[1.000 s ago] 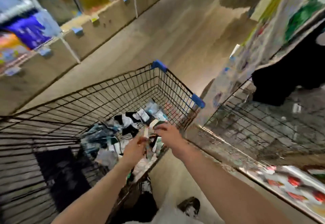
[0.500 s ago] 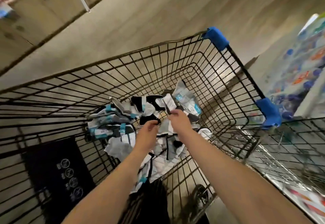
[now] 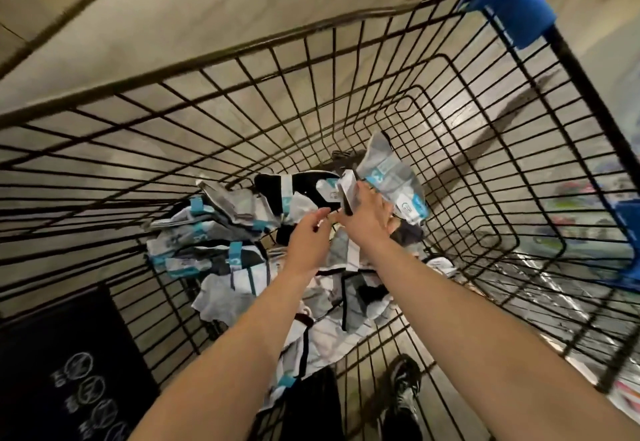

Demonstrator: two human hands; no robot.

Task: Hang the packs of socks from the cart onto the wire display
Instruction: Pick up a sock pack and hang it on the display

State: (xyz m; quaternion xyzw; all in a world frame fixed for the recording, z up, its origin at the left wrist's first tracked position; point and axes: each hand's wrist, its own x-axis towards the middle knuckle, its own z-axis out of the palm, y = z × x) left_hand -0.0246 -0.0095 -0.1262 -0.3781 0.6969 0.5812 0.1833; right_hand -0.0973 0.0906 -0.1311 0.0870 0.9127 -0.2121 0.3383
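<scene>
While both hands reach into the one black wire cart (image 3: 207, 62), the sock packs (image 3: 214, 232) lie heaped on its floor: grey, white and black pairs in teal-and-white bands (too jumbled to count). The right hand (image 3: 367, 222) pinches one pack (image 3: 347, 191) by its card. Whether the left hand (image 3: 308, 239) holds anything, I cannot tell.
</scene>
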